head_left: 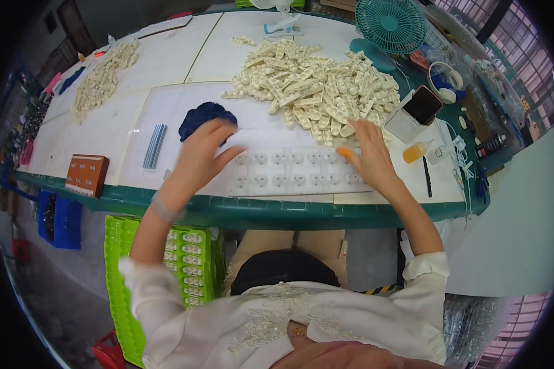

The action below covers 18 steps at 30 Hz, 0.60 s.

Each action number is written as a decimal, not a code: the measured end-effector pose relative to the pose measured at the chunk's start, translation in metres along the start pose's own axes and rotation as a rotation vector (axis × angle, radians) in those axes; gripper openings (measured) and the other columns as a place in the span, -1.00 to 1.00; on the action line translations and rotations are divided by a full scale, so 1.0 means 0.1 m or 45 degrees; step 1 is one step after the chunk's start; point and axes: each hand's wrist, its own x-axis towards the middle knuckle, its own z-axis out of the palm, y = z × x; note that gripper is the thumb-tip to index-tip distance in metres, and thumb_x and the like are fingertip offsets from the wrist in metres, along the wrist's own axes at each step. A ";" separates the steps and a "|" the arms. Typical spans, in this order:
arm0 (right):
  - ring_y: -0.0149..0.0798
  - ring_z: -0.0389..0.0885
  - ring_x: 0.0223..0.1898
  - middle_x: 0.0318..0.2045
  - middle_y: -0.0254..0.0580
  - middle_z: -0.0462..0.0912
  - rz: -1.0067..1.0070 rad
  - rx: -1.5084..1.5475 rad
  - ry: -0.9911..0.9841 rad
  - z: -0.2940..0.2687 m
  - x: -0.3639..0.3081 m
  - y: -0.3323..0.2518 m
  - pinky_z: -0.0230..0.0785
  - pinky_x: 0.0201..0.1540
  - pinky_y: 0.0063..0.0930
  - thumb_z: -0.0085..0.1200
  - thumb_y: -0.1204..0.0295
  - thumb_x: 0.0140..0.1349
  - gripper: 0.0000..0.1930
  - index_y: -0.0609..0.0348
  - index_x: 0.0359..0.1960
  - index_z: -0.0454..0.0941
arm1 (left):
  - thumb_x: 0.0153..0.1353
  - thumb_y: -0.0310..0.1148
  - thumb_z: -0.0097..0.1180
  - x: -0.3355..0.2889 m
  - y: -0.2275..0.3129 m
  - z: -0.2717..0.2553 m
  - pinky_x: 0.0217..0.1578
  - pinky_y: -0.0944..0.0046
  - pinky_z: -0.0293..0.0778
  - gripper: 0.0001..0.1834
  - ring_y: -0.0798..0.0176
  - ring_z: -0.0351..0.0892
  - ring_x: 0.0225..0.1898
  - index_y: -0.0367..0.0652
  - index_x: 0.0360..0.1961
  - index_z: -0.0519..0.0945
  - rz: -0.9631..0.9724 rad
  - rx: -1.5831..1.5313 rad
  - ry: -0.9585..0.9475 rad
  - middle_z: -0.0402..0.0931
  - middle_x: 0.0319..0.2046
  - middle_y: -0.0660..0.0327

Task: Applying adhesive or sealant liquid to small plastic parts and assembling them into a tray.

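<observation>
A translucent white tray (301, 189) lies near the front edge of the table, with pairs of small whitish parts (280, 158) set in its two rows of hollows. At its left end, my left hand (202, 154) is open, thumb apart from the fingers, next to a dark blue cloth bundle (200, 115). My right hand (374, 157) is over the right end, fingers stretched out and apart; its thumb wears an orange finger cot (346, 152). Neither hand visibly holds anything. Behind the tray spreads a big heap of cream-coloured moulded pieces (326, 86).
Pale blue rods (155, 146) and a brown box (87, 174) lie to the left. On the right are a phone (423, 106), a bottle of orange liquid (414, 152), a black pen (426, 177) and a teal fan (390, 24). Green trays (120, 264) stand below the table edge.
</observation>
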 end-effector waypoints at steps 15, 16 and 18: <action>-0.08 0.39 -0.14 -0.22 -0.15 0.47 -0.298 0.439 -0.142 0.73 0.58 0.35 0.26 -0.06 -0.32 0.16 0.52 -0.06 -0.78 0.22 -0.32 0.48 | 0.01 -0.45 0.16 0.43 -0.52 0.80 -0.39 0.27 0.46 -0.69 0.11 0.54 -0.40 -0.15 -0.16 0.51 -0.283 -0.076 -0.226 0.52 -0.37 0.13; -0.09 0.40 -0.14 -0.23 -0.16 0.47 -0.351 0.325 -0.067 0.70 0.59 0.36 0.27 -0.07 -0.33 0.17 0.54 -0.07 -0.79 0.23 -0.35 0.46 | 0.01 -0.44 0.17 0.37 -0.53 0.77 -0.37 0.27 0.46 -0.68 0.11 0.54 -0.37 -0.14 -0.14 0.50 -0.189 -0.039 -0.207 0.52 -0.33 0.13; -0.10 0.41 -0.15 -0.24 -0.16 0.46 -0.399 0.223 -0.004 0.69 0.60 0.32 0.27 -0.09 -0.34 0.17 0.56 -0.08 -0.79 0.23 -0.37 0.45 | 0.02 -0.40 0.18 0.32 -0.52 0.73 -0.31 0.27 0.46 -0.66 0.10 0.54 -0.30 -0.14 -0.13 0.49 -0.023 -0.006 -0.195 0.50 -0.25 0.13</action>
